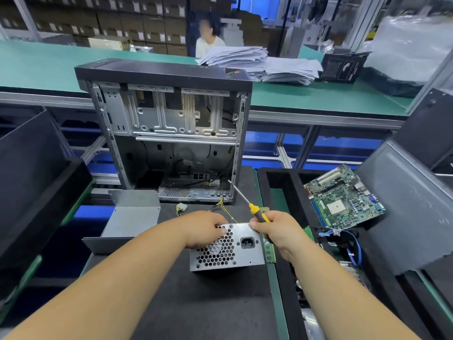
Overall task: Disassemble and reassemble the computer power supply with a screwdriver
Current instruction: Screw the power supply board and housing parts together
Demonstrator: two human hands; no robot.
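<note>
While an open grey metal computer case (169,133) stood at twelve o'clock on the dark foam mat (201,303), a silver box-shaped power supply (241,249) with a honeycomb grille sat at centre. At nine o'clock of it, the left hand (204,229) gripped its top edge. At three o'clock, the right hand (279,233) clasped a yellow-and-black-handled screwdriver (247,204), thumb touching the supply.

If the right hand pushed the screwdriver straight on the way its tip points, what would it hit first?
Probably the open computer case. The right hand holds the screwdriver with its tip aimed up and left, close to the case's lower right edge. Depth is unclear, so it might pass just in front.
</note>
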